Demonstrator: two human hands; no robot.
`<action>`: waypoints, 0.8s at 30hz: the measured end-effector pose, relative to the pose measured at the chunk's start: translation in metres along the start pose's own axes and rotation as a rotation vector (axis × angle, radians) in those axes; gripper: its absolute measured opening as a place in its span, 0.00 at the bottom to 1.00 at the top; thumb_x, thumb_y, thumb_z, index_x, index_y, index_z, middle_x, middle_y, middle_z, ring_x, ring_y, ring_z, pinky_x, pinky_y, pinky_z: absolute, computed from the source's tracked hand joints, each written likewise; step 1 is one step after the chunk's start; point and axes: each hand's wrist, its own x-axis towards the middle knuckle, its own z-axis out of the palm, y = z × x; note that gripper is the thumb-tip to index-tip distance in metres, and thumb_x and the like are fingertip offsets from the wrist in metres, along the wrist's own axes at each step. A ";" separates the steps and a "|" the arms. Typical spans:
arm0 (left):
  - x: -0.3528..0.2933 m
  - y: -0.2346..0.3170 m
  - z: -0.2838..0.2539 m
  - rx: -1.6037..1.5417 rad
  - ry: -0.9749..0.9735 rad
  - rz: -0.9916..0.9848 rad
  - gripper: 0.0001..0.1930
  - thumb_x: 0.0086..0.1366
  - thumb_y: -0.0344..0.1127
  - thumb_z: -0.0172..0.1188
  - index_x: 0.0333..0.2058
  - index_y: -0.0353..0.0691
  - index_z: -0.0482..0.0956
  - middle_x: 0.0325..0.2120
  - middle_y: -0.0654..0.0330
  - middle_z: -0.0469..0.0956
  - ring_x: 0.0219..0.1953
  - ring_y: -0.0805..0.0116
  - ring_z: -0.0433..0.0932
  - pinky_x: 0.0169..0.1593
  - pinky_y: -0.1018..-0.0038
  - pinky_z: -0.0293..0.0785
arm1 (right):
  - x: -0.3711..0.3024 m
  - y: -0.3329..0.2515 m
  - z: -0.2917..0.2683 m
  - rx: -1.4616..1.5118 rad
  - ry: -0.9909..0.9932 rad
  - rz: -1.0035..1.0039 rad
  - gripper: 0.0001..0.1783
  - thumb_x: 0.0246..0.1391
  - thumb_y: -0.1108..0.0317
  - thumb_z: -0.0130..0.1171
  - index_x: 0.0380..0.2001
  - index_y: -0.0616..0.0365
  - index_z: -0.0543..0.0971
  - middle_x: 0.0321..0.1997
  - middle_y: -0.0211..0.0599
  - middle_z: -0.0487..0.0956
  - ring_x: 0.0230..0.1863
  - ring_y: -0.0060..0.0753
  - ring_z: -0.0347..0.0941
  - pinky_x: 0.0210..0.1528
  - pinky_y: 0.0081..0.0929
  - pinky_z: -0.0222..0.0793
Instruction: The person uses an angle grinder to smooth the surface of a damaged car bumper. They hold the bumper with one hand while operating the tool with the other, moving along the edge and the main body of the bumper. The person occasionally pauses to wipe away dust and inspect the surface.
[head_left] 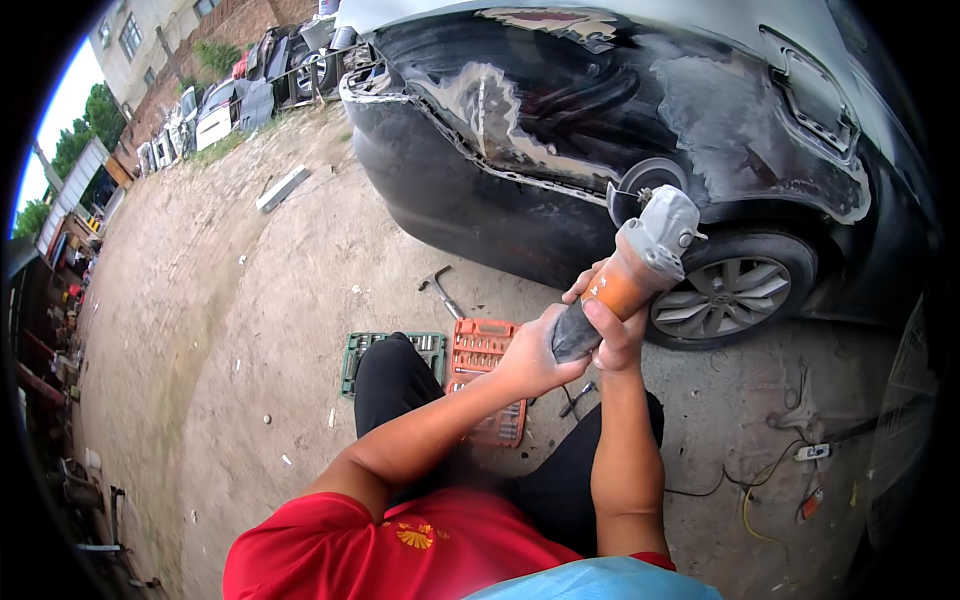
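An orange and grey angle grinder (619,284) is gripped in both hands, tilted up and away toward a car's rear side. My left hand (535,356) wraps round its dark rear handle. My right hand (618,338) closes round the orange body, thumb on top. At the grinder's head, the disc (655,175) and a curved guard stand close to the car's panel (580,115), just above the wheel arch. Whether the disc touches the panel I cannot tell. That panel is dark, with grey sanded areas and pale patches. Part of the grinder's body is hidden by my fingers.
An alloy wheel (722,298) sits right beside my right hand. Between my knees and the car lie an orange socket set case (483,335), a green socket set case (432,343) and a hammer (440,290). Cables and a white power strip (813,452) lie at right.
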 end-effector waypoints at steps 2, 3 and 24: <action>-0.004 -0.005 0.000 -0.010 0.010 -0.005 0.31 0.59 0.36 0.78 0.57 0.31 0.76 0.42 0.47 0.88 0.46 0.60 0.90 0.52 0.64 0.84 | -0.003 0.001 0.002 -0.023 0.001 0.014 0.32 0.50 0.65 0.73 0.58 0.62 0.74 0.45 0.43 0.82 0.44 0.36 0.82 0.53 0.38 0.82; -0.006 -0.003 -0.001 -0.009 0.005 -0.011 0.31 0.59 0.36 0.79 0.57 0.32 0.76 0.43 0.47 0.88 0.47 0.59 0.90 0.52 0.63 0.84 | -0.002 0.001 0.002 -0.047 -0.001 0.021 0.34 0.49 0.62 0.72 0.58 0.63 0.73 0.45 0.43 0.80 0.44 0.37 0.81 0.53 0.38 0.82; -0.018 -0.012 -0.033 -0.115 -0.002 0.049 0.37 0.57 0.41 0.81 0.62 0.32 0.77 0.46 0.46 0.88 0.51 0.56 0.90 0.56 0.61 0.83 | 0.000 0.028 0.017 0.053 -0.162 0.065 0.36 0.47 0.64 0.74 0.58 0.62 0.73 0.45 0.43 0.81 0.45 0.39 0.83 0.53 0.39 0.83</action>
